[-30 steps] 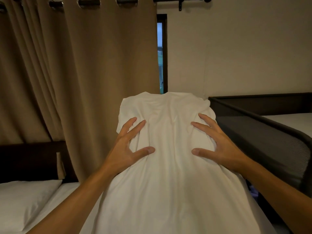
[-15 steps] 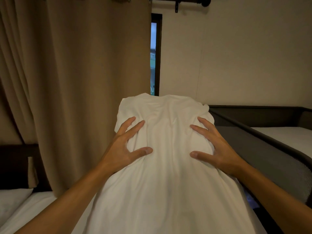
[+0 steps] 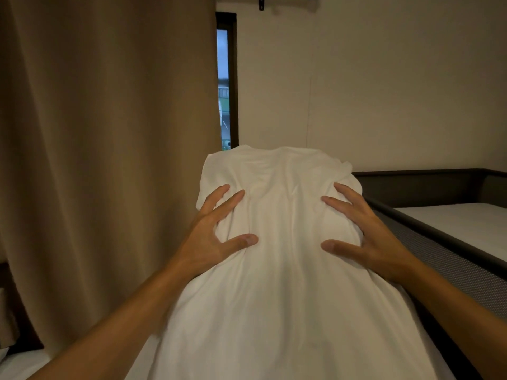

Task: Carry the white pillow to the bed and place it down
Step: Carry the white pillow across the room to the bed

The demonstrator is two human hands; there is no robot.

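Observation:
A large white pillow (image 3: 285,283) fills the middle and bottom of the head view, held up in front of me with its far end raised. My left hand (image 3: 214,237) grips its left side with fingers spread and pressed into the cloth. Gripping the right side the same way is my right hand (image 3: 365,234). A bed with a white sheet (image 3: 24,363) shows at the bottom left, below the pillow. The pillow hides what lies straight under it.
A tan curtain (image 3: 109,133) hangs at the left, with a narrow window strip (image 3: 225,83) beside it. At the right stands a second bed (image 3: 466,223) with a dark frame and a grey mesh side rail (image 3: 452,267).
The view has swung right and down: the curtain rod left the top, the other pillow at the lower left dropped out of sight, more of the right bed shows. Both hands keep their grip.

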